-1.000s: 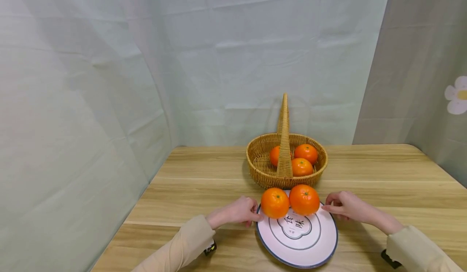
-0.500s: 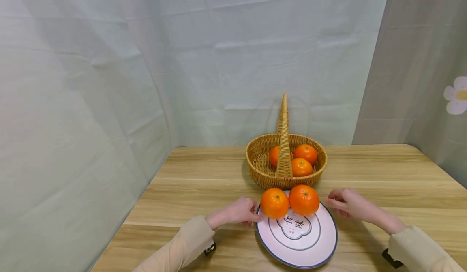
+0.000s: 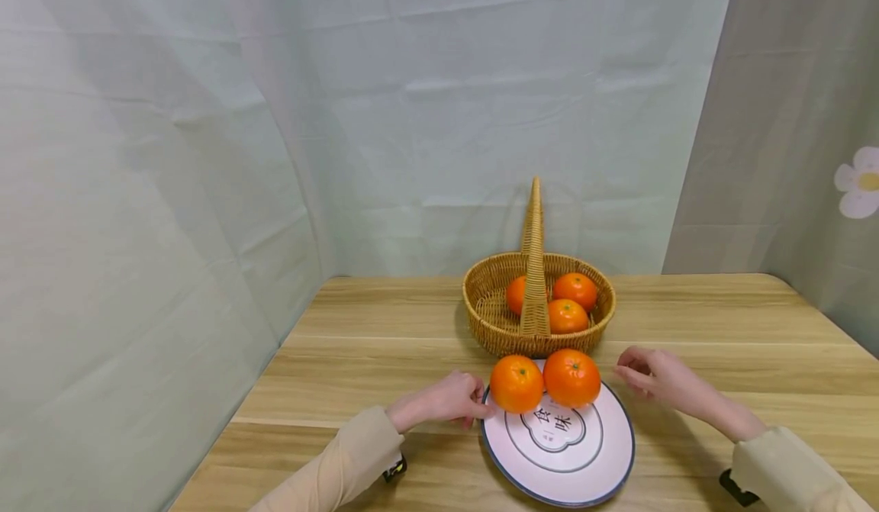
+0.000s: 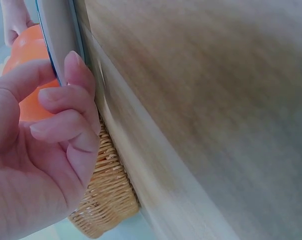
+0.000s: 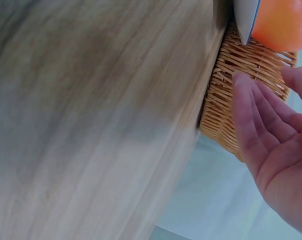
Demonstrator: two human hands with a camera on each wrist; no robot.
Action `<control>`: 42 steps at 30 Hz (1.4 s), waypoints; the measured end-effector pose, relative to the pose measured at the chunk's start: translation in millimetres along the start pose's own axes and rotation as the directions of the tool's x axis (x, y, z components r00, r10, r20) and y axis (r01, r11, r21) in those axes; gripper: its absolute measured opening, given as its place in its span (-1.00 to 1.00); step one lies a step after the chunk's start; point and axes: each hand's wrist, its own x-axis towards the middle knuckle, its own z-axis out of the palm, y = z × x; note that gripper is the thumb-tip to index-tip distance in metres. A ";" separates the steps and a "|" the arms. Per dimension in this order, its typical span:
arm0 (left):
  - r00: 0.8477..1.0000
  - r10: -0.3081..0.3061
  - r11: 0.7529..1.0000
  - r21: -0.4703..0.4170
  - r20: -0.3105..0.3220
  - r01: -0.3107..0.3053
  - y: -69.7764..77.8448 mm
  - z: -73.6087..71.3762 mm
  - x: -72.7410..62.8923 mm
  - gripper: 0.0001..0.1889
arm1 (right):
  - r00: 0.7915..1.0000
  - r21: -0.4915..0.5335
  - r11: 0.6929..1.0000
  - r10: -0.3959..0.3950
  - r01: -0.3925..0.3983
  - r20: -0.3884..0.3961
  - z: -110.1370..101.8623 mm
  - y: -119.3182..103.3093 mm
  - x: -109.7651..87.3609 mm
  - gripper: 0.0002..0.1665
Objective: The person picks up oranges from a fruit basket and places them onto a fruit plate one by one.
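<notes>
Back from the plate (image 3: 577, 484) came the right hand (image 3: 662, 378), loose and empty; the left hand (image 3: 449, 399) pinched its rim. Two oranges (image 3: 516, 384) sat plated between them, three oranges (image 3: 575, 291) apparently remaining beyond, in the basket (image 3: 491, 335).

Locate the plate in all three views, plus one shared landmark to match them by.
Head: plate, low in the picture, right of centre, seen from above.
Left wrist: plate at upper left, nearly edge-on, cut off by the top border.
Right wrist: plate at upper right, a thin sliver left of an orange fruit.
Shared landmark: wicker basket; above the plate in head, lower left in left wrist, right of centre in right wrist.
</notes>
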 end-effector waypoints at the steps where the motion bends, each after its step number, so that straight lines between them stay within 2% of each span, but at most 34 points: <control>1: 1.000 -0.001 1.000 0.001 0.001 0.001 0.1 0.0 0.0 -0.74 | 1.000 -0.005 1.000 0.003 -0.003 -0.018 -0.4 -0.6 0.1 -0.85; 6: 1.000 -0.010 1.000 -0.005 0.002 0.010 0.6 0.0 -0.2 -0.74 | 0.986 -0.057 0.998 -0.043 0.034 -0.161 -0.7 -2.3 0.9 -0.93; 10: 1.000 -0.018 1.000 -0.008 0.002 0.018 0.5 -0.1 0.1 -0.74 | 0.950 -0.136 0.986 -0.135 0.100 -0.280 0.0 -1.8 2.4 -0.92; 13: 1.000 -0.026 1.000 -0.006 0.001 0.026 0.9 -0.1 0.0 -0.74 | 0.930 -0.167 0.978 -0.175 0.126 -0.324 -0.4 -2.1 3.8 -0.88; 20: 1.000 -0.021 1.000 0.008 -0.001 0.021 2.1 -0.8 -0.3 -0.74 | 0.913 -0.180 0.974 -0.195 0.138 -0.358 -0.2 -4.0 7.0 -0.78; 31: 1.000 -0.030 1.000 0.007 -0.002 0.030 2.5 -0.9 -1.2 -0.73 | 0.883 -0.190 0.964 -0.250 0.187 -0.398 4.2 -1.4 10.6 -0.74; 36: 1.000 -0.027 1.000 0.002 0.001 0.027 1.9 -0.7 -0.5 -0.73 | 0.868 -0.218 0.958 -0.266 0.189 -0.420 3.4 -1.1 11.9 -0.62; 42: 1.000 -0.025 1.000 0.002 -0.006 0.025 2.0 -0.4 -0.2 -0.73 | 0.865 -0.230 0.956 -0.266 0.181 -0.425 2.3 -1.8 12.6 -0.52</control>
